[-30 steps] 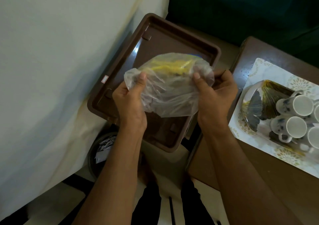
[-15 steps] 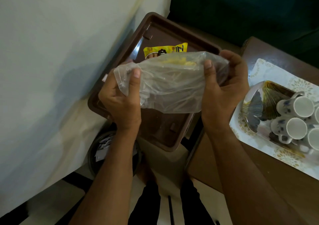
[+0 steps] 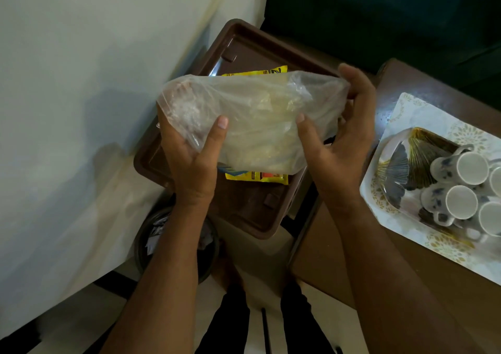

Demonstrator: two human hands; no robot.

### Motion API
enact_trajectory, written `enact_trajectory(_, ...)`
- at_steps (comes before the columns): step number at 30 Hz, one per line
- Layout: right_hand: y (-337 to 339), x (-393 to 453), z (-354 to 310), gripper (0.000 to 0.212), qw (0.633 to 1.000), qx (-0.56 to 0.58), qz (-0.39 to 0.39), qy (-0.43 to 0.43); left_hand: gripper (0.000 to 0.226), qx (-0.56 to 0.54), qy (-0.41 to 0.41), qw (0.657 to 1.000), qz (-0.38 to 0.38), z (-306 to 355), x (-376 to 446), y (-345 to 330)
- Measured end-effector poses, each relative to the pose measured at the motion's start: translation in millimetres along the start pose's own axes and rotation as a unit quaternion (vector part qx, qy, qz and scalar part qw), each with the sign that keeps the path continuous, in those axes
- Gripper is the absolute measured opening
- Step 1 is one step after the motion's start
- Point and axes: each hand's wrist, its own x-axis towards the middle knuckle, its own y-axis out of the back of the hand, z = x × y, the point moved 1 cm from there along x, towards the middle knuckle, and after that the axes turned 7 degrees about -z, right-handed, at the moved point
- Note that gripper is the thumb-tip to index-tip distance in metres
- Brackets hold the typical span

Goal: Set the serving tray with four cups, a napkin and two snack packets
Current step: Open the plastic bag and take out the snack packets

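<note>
On the wooden counter point(image 3: 339, 267), three cups point(image 3: 461, 201) show. Left hand point(image 3: 189, 161) and right hand point(image 3: 344, 136) grip one plastic bag point(image 3: 257, 120) above the brown tray point(image 3: 244, 210), holding one yellow packet point(image 3: 257, 176).

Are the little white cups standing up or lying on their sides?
On their sides. The cups on the patterned tray show their round white mouths facing sideways toward the camera, with the handles sticking out.
</note>
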Motion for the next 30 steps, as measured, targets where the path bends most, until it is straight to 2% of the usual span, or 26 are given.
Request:
enact_trajectory(7,1.5,-0.6,12.6,0.130,0.988,-0.087,-0.098,-0.076,0.051,-0.017,0.040,0.998,-0.038,-9.6,1.8,6.0)
enact_trajectory(10,1.3,3.7,18.2,0.144,0.976,-0.121,-0.098,-0.152,0.054,0.042,0.058,0.997,-0.025,-16.4,1.8,10.4)
enact_trajectory(12,0.4,6.1,18.0,0.134,0.964,-0.159,-0.078,-0.200,0.057,0.121,0.038,0.992,-0.003,-14.7,1.2,10.0)
enact_trajectory(13,-0.5,6.3,17.2,0.120,0.959,-0.179,-0.061,-0.209,0.060,0.154,0.022,0.988,0.001,-13.5,-0.2,8.5)
enact_trajectory(16,-8.2,3.5,8.9,0.070,0.943,-0.280,0.001,-0.181,0.063,0.178,0.030,0.983,0.019,-6.2,-7.0,-2.2)
enact_trajectory(19,-22.5,0.8,-0.8,0.042,0.915,-0.376,0.034,-0.142,0.068,0.188,0.039,0.981,0.020,1.4,-17.3,-16.6)
enact_trajectory(22,-36.4,-2.2,-5.9,0.022,0.916,-0.384,0.030,-0.114,0.076,0.187,0.036,0.981,0.035,8.9,-24.6,-30.6)
enact_trajectory(24,-42.6,-3.2,-6.9,0.016,0.942,-0.313,0.019,-0.120,0.085,0.162,0.042,0.985,0.046,12.3,-26.3,-36.5)
enact_trajectory(27,-45.0,-2.3,-9.4,0.022,0.987,-0.109,-0.039,-0.114,0.101,0.081,0.088,0.993,0.026,8.1,-26.1,-37.7)
enact_trajectory(30,-41.5,-1.3,-12.5,0.031,0.972,0.081,-0.149,-0.163,0.088,-0.021,0.172,0.985,-0.020,0.5,-20.9,-30.1)
